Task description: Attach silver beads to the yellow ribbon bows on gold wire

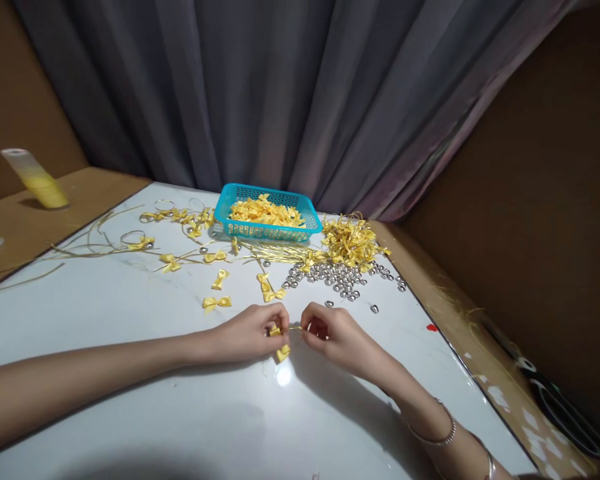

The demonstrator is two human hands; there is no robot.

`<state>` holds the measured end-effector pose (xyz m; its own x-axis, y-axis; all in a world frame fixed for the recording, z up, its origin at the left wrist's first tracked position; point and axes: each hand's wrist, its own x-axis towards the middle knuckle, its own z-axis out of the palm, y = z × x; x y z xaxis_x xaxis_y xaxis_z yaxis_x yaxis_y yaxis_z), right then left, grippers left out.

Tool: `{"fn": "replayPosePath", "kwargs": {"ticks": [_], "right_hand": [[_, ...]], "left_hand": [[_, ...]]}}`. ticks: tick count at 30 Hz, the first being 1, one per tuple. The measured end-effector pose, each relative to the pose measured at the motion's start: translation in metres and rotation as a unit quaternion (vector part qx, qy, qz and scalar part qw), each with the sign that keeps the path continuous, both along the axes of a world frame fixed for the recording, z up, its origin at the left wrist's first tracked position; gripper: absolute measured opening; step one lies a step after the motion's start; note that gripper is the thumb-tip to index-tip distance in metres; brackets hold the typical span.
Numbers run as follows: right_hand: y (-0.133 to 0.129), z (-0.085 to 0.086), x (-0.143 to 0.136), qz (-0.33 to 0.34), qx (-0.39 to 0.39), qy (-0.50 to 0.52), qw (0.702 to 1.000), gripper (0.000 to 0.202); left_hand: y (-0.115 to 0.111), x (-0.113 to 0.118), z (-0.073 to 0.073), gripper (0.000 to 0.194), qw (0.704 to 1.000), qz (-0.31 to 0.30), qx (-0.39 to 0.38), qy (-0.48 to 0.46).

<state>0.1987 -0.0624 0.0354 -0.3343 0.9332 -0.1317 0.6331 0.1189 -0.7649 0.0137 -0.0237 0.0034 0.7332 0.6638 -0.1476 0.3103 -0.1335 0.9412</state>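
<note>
Near the middle of the white table, my left hand (255, 333) pinches a yellow ribbon bow (282, 352). A short stretch of gold cord (295, 327) runs from it across to my right hand (337, 337), whose thumb and forefinger are closed on the cord. The fingers partly hide the bow, and how the cord joins it cannot be made out. Beyond my hands lie loose yellow bows (217, 304) and a scatter of small silver beads (337, 277). A bunch of finished-looking yellow bows on cord (353, 243) sits farther back on the right.
A turquoise basket (270, 231) full of yellow bows stands at the back, against a grey curtain (260, 87). Gold cords (95, 252) trail over the left side. Ribbon spools (44, 187) rest at far left; black-handled scissors (560, 407) lie at the right.
</note>
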Motion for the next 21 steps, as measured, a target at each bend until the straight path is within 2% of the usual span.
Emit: {"fn": "replayPosePath", "kwargs": {"ticks": [2,4,7,10,14,17,21], "right_hand": [[0.004,0.005,0.002,-0.014,-0.108,0.123,0.986,0.006],[0.007,0.006,0.004,-0.013,-0.204,0.244,0.948,0.01],[0.012,-0.001,0.008,-0.015,-0.282,0.361,0.889,0.012],[0.015,-0.009,0.01,-0.037,-0.296,0.419,0.858,0.009],[0.017,-0.011,0.012,-0.048,-0.288,0.438,0.85,0.006],[0.016,-0.007,0.012,-0.051,-0.285,0.441,0.849,0.006],[0.015,-0.003,0.013,-0.06,-0.289,0.442,0.847,0.008]], "left_hand": [[0.005,0.001,-0.001,0.013,0.994,0.014,-0.101,-0.041],[0.011,0.001,-0.002,0.018,0.98,0.006,-0.183,-0.076],[0.02,-0.002,0.0,0.019,0.949,-0.041,-0.287,-0.128],[0.024,-0.005,0.001,0.018,0.915,-0.067,-0.362,-0.167],[0.024,-0.007,0.001,0.029,0.883,-0.091,-0.415,-0.201],[0.023,-0.008,-0.001,0.033,0.879,-0.095,-0.423,-0.198],[0.027,-0.009,-0.006,0.028,0.888,-0.067,-0.415,-0.186]]}}
